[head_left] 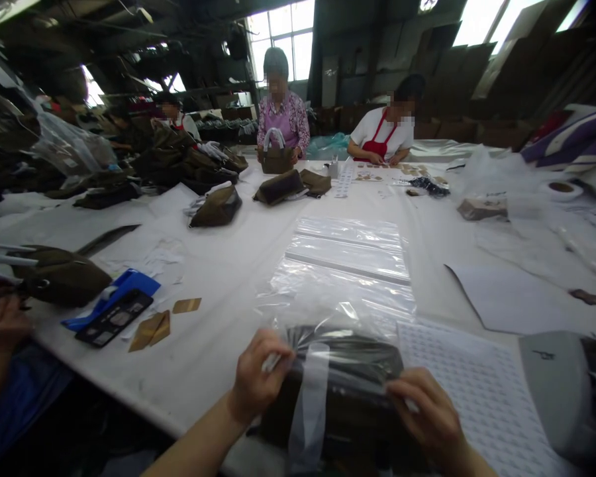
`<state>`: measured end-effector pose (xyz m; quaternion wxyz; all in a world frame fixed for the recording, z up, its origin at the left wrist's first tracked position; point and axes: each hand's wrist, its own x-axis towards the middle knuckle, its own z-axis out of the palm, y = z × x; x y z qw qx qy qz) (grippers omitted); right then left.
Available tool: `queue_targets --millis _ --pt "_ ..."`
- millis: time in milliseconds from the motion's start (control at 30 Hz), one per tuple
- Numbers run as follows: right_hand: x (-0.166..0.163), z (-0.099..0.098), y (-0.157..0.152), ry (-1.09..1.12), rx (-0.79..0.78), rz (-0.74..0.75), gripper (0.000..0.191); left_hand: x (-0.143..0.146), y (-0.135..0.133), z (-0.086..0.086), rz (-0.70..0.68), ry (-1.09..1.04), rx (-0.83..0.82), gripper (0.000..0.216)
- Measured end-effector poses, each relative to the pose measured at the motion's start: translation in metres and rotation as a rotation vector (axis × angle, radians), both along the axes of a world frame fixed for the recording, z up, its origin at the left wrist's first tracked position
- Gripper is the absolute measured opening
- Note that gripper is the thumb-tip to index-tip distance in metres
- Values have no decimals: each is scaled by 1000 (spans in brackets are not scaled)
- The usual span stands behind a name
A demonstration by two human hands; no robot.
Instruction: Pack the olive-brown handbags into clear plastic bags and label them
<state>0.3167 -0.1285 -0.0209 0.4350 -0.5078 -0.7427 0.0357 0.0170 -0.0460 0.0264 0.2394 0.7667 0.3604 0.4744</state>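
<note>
— Both hands, left hand (pixel 258 381) and right hand (pixel 430 414), pinch the bagged dark pouch (pixel 347 391) at the table's (pixel 228 265) near edge.
— Slippery film; a loose pinch could let it slide off.

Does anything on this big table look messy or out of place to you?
Nothing looks spilled or broken. The left hand and right hand grip a dark bag in clear plastic. Small tan cards lie scattered at angles by the blue tray.
</note>
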Motion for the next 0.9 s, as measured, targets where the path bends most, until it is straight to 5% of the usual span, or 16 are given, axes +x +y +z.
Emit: queue_targets --millis 100,233,433,633,767,900 --pt "13 -26 -68 -339 120 219 31 -33 -50 -18 -255 277 228 23" --pt "-2 -36 -109 -511 -86 408 34 -37 -82 -27 -212 417 268 31" --pt "-47 -42 -98 -531 -322 354 41 8 -66 -20 -298 693 161 33" --pt "-76 -53 -96 -645 -223 125 42 14 -64 -20 -221 721 17 28" --pt "-73 -47 -85 -675 -109 193 36 14 -66 -19 -206 673 -43 34" --pt "-62 -33 -77 -469 -69 349 35 19 -65 -13 -238 616 -45 14"
